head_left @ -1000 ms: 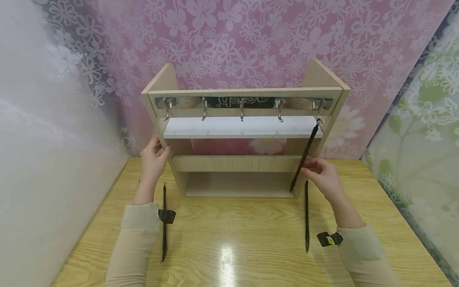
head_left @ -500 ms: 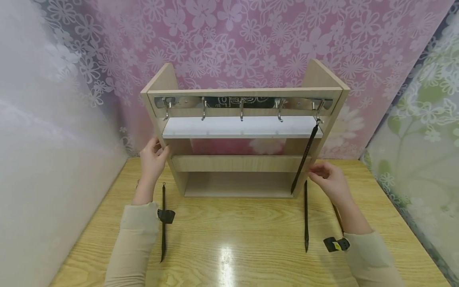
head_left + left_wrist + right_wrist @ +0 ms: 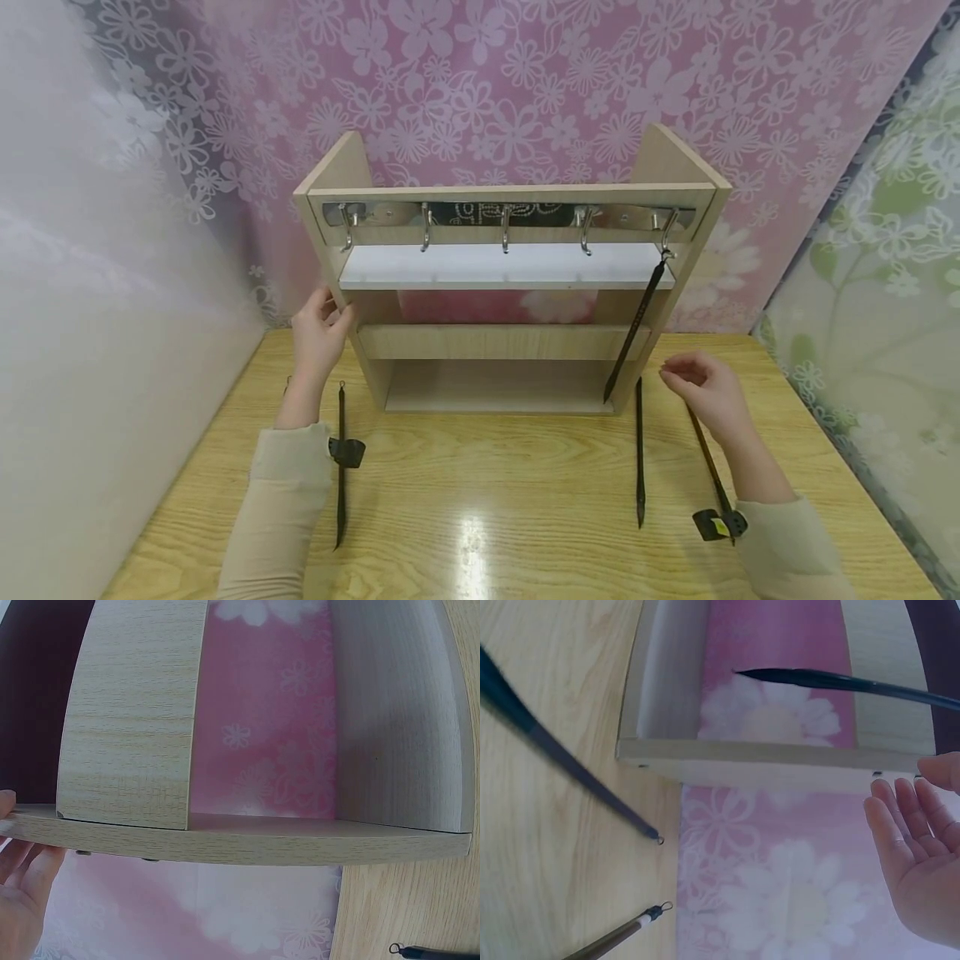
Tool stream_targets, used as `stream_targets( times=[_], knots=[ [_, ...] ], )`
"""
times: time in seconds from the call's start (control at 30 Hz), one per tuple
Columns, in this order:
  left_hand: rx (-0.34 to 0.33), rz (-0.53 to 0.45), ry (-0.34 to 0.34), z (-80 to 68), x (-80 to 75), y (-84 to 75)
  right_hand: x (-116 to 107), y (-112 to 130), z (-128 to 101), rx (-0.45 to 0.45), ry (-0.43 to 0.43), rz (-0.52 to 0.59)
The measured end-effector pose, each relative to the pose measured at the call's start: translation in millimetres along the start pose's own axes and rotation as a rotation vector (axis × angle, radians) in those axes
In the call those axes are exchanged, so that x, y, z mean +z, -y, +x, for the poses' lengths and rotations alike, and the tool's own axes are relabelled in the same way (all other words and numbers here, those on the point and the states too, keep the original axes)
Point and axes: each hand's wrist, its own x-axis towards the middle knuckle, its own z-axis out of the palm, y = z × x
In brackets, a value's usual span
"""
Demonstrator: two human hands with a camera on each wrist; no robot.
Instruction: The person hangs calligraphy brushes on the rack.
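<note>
A small wooden shelf stands on the table. My left hand holds its left side panel, thumb on one face and fingers on the other, as the left wrist view shows. From the rightmost hook hangs a dark calligraphy brush, tip down and slanting left; in the right wrist view that brush crosses the shelf opening. My right hand is off to the right of the shelf, fingers loosely curved, with nothing in it. Under the right forearm lies a brown-handled brush, partly covered by the wrist camera.
A metal hook rail with several hooks runs along the shelf's top board. One dark brush lies right of centre on the table, another brush on the left. A small loop shows beside the left wrist.
My right hand has let go of the hanging brush and moved right and down, away from the shelf. The brush now swings slightly by its loop. The left hand stays put.
</note>
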Motion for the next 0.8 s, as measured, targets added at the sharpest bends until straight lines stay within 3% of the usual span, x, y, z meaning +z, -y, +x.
stream_targets(
  times=[0.2, 0.8],
  knots=[
    [0.004, 0.012, -0.001, -2.9, -0.2, -8.6, -5, -8, -4, 0.034, -0.002, -0.049],
    [0.009, 0.026, -0.003, -2.9, -0.2, -9.0, -15, -38, -12, 0.092, -0.036, -0.134]
  ],
)
